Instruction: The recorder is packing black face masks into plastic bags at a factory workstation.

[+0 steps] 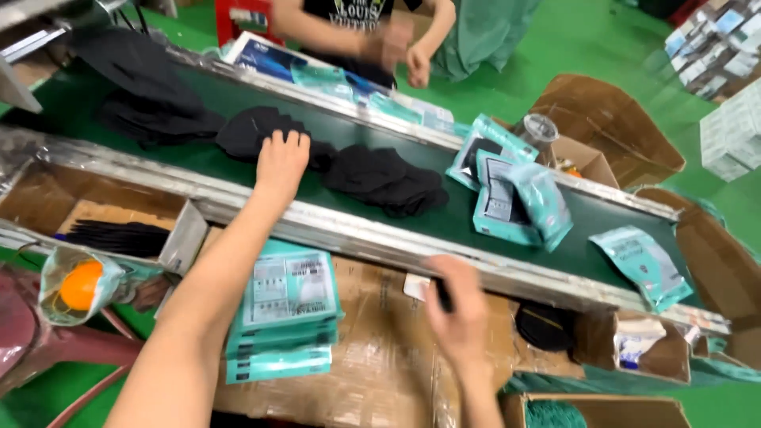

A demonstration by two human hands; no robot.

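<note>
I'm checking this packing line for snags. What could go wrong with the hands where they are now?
The left hand reaches over the belt's metal rail onto a pile of black masks; a loose grab might scatter them. The right hand is blurred beside the rail and could knock it. Teal pouches lie crowded nearby.

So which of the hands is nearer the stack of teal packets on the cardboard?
Hard to call: the stack of teal packets lies between them. The left hand is up on the conveyor belt, touching black masks; the right hand, blurred, is beside the stack to its right.
</note>
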